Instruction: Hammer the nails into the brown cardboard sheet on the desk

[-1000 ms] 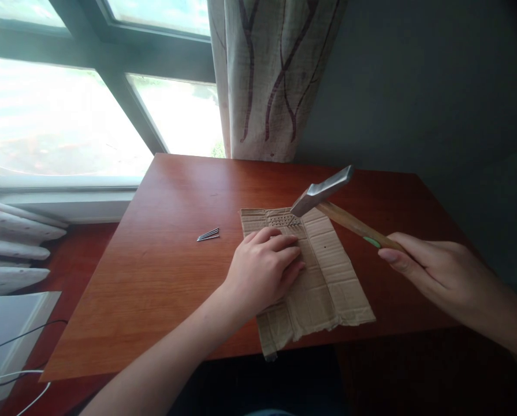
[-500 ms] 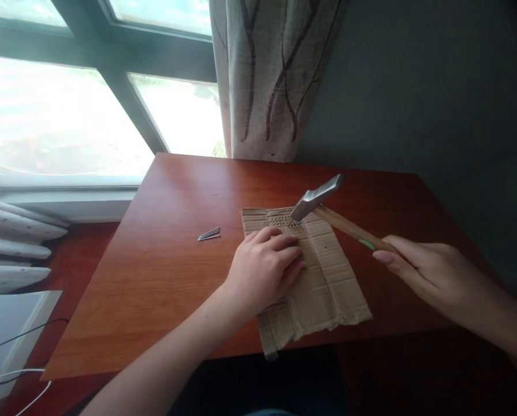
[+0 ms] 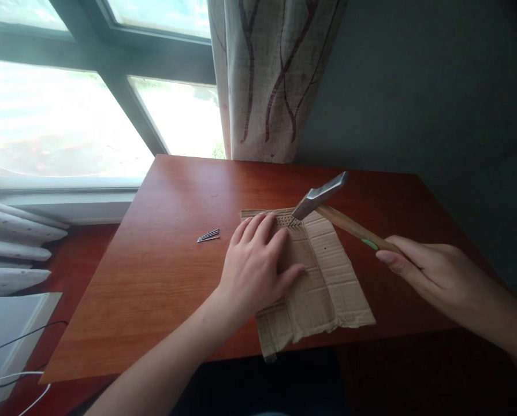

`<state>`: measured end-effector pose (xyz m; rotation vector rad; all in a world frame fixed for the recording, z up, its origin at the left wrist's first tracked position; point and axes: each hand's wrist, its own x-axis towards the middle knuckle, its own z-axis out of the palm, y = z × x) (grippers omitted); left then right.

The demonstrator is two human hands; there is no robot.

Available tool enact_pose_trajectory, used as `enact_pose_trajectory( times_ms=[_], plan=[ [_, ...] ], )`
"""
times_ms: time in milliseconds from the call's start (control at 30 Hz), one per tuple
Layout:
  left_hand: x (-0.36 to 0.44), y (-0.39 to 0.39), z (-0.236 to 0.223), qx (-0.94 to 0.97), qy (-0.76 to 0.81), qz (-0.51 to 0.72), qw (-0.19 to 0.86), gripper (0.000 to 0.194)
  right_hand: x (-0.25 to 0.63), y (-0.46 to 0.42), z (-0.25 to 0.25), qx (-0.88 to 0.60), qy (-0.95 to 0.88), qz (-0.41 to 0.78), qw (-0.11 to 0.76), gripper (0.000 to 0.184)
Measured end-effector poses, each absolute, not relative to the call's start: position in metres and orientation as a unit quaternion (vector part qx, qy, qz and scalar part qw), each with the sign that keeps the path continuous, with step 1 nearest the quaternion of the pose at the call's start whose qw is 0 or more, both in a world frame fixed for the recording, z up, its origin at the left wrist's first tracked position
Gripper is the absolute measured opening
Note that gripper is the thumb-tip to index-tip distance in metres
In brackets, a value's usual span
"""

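A torn piece of brown cardboard [image 3: 327,289] lies on the red-brown wooden table [image 3: 163,271]. My left hand [image 3: 258,263] rests flat on the cardboard's left part, fingers stretched out toward a patch of small holes near its far edge. My right hand [image 3: 431,274] is closed round the wooden handle of a hammer [image 3: 323,193]. The hammer's metal head touches the cardboard at the holed patch, just beyond my left fingertips.
A few loose nails [image 3: 208,235] lie on the table left of the cardboard. A patterned curtain [image 3: 271,75] hangs behind the table beside a window [image 3: 67,115]. White cables [image 3: 11,370] and pale cushions [image 3: 15,248] sit at the left, below table level.
My left hand's fingers went from curled to stretched flat and reached further up the cardboard. The hammer head dropped onto the holed patch and stays there.
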<state>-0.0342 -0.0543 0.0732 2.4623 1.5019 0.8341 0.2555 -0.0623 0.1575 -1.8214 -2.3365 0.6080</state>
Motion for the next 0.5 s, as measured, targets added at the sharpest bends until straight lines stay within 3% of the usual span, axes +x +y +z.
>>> enact_pose_trajectory(
  times_ms=[500],
  plan=[
    [-0.0358, -0.0529, 0.0708, 0.829, 0.500, 0.242, 0.070, 0.051, 0.2583, -0.0589, 0.1592, -0.573, -0.797, 0.172, 0.081, 0.050]
  ],
)
